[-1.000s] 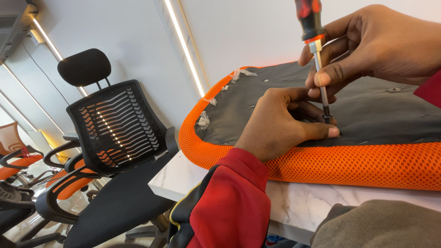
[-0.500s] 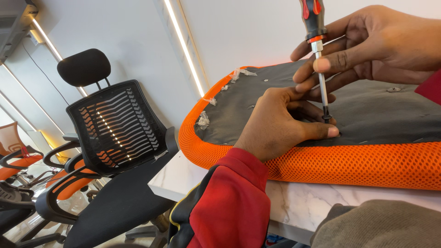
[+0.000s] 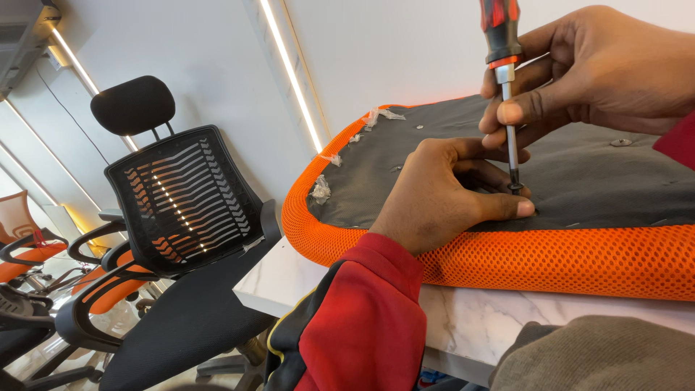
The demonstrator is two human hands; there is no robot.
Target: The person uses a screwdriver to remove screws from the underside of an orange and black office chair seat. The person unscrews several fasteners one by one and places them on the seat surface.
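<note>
We noted a white-walled room with a black mesh office chair point(image 3: 181, 210) at left. On the marble-topped table point(image 3: 463, 318) lay an upturned seat cushion point(image 3: 579, 253), orange mesh around a black underside; we judged it soft-edged, stiff-based, best gripped by its rim. The left hand point(image 3: 441, 192) pressed on it, fingers curled. The right hand point(image 3: 601, 72) pinched a red-handled screwdriver point(image 3: 507, 87), upright, tip at the underside.
</note>
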